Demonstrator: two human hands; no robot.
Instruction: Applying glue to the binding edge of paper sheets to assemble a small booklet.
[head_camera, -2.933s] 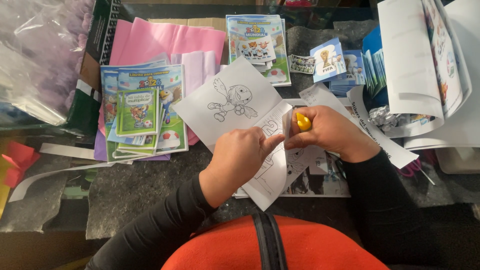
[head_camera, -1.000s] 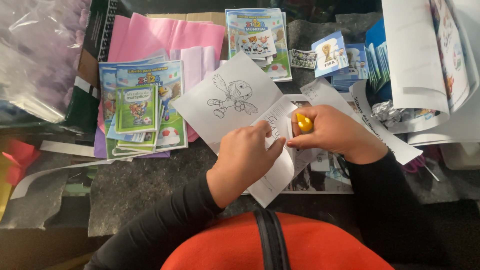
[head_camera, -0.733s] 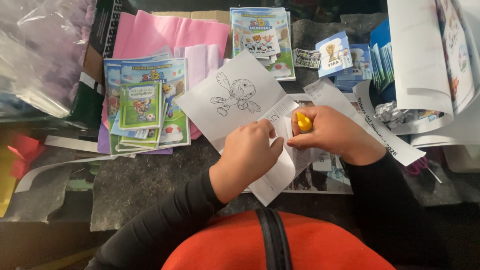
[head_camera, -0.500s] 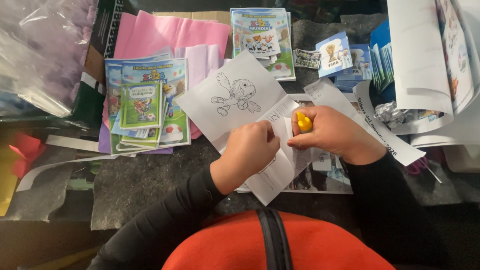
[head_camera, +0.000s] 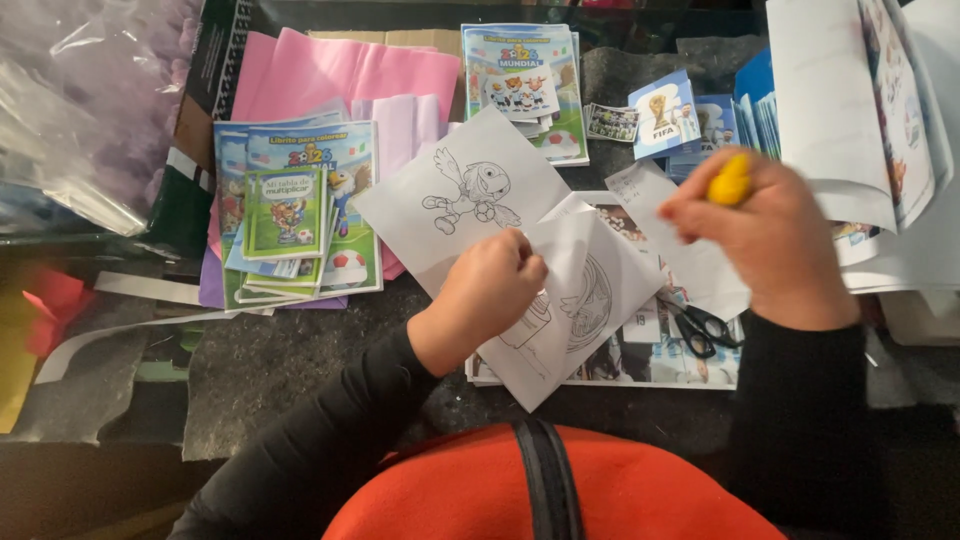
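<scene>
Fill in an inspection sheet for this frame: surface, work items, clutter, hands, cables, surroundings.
Surface: dark tabletop, mostly covered.
Work items: white colouring sheets under the left hand; yellow object, kind unclear, in the right.
Clutter: booklet stack on pink paper, more booklets, small cards, scissors, paper pile.
Hands: left hand pinching a sheet's fold; right hand raised, grip closed on the yellow object.
Cables: nothing seen.
Surroundings: clear plastic bag far left; orange garment below.
</scene>
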